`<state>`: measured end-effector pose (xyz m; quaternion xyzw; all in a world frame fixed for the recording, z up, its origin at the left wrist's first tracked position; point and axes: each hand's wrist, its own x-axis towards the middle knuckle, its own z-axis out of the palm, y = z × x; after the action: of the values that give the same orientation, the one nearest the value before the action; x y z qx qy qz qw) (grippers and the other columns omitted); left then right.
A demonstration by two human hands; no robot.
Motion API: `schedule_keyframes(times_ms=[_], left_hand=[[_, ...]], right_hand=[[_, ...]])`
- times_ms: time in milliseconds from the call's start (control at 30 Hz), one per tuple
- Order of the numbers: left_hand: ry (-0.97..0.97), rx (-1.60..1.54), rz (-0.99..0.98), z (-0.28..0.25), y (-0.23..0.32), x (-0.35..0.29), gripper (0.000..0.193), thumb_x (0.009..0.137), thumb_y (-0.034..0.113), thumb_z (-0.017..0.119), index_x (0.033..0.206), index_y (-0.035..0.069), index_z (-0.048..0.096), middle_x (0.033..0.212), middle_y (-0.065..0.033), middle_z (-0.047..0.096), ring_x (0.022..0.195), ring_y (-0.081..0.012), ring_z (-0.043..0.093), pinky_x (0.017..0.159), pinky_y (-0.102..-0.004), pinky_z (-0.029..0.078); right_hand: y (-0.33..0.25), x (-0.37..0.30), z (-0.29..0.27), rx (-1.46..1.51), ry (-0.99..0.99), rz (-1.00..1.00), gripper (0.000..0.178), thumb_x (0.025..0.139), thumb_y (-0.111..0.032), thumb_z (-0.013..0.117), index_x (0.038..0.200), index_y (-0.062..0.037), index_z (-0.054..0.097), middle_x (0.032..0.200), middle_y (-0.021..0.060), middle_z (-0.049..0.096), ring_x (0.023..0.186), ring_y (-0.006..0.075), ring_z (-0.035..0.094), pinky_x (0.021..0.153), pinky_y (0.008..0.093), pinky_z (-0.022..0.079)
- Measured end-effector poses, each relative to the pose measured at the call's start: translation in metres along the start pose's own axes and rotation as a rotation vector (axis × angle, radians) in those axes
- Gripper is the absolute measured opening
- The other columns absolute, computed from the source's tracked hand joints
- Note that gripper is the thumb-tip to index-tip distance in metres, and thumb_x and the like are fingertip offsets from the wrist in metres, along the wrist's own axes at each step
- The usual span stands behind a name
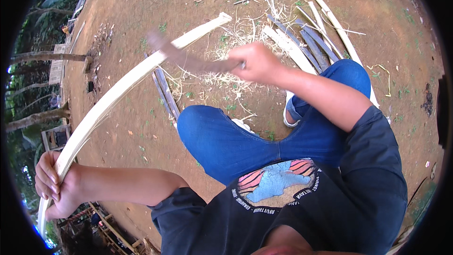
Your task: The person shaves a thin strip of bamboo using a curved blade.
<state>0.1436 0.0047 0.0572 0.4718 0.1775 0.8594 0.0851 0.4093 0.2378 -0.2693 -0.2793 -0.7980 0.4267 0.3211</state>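
Observation:
My left hand (57,185) is wrapped round the lower end of a long, pale, peeled wooden strip (115,93) at the far left. The strip runs up and to the right, with fine splinters lifting along its edge; fisheye bending makes it look curved. In my right hand (257,63), closed in a fist, is a machete (200,63) with a dark brown blade smeared by motion. Its blade crosses in front of the strip's upper part; whether the two touch I cannot tell. My fingers hide most of the handle.
Pale curled shavings (236,85) litter the dirt ground ahead of my bent knees. Dark split slats (314,47) and pale strips (330,16) lie at the upper right, and more dark slats (166,92) by my left knee. Wooden posts (42,57) and greenery edge the left side.

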Motion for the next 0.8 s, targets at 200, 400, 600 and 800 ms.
schedule_keyframes(times_ms=[200, 400, 600, 800], left_hand=[[-0.056, 0.039, -0.011, 0.006, 0.01, 0.002, 0.079, 0.079, 0.089, 0.029, 0.052, 0.017, 0.043, 0.037, 0.0067, 0.041, 0.031, -0.0066, 0.04, 0.036, -0.0193, 0.032], [-0.089, 0.031, 0.04, 0.002, 0.013, -0.003, 0.08, 0.08, 0.089, 0.028, 0.052, 0.016, 0.044, 0.038, 0.0069, 0.042, 0.032, -0.0064, 0.04, 0.035, -0.0192, 0.032], [-0.198, -0.007, 0.093, -0.011, 0.014, -0.007, 0.078, 0.079, 0.088, 0.034, 0.053, 0.015, 0.044, 0.041, 0.0075, 0.043, 0.034, -0.0042, 0.043, 0.035, -0.0161, 0.035], [-0.043, 0.04, 0.086, 0.003, 0.01, -0.007, 0.08, 0.078, 0.09, 0.027, 0.053, 0.016, 0.043, 0.039, 0.007, 0.042, 0.032, -0.0052, 0.041, 0.034, -0.0173, 0.033]], right_hand=[[0.051, -0.002, -0.001, -0.157, 0.02, 0.247, 0.021, 0.082, -0.027, 0.063, 0.083, -0.0066, 0.071, 0.069, 0.0163, 0.066, 0.063, 0.0316, 0.065, 0.062, 0.0437, 0.05], [0.037, 0.003, 0.005, 0.237, -0.115, 0.401, 0.027, 0.086, -0.03, 0.067, 0.078, -0.0043, 0.063, 0.057, 0.0084, 0.057, 0.051, 0.0185, 0.057, 0.05, 0.0369, 0.046], [0.012, 0.007, -0.009, 1.05, -0.341, 0.588, 0.034, 0.093, -0.029, 0.066, 0.07, -0.0114, 0.047, 0.056, -0.0013, 0.05, 0.047, 0.0065, 0.051, 0.043, 0.0242, 0.041], [-0.009, 0.003, 0.005, 0.207, -0.141, 0.08, 0.03, 0.09, -0.029, 0.067, 0.072, -0.0053, 0.06, 0.059, 0.0055, 0.058, 0.051, 0.0141, 0.055, 0.05, 0.0325, 0.042]])
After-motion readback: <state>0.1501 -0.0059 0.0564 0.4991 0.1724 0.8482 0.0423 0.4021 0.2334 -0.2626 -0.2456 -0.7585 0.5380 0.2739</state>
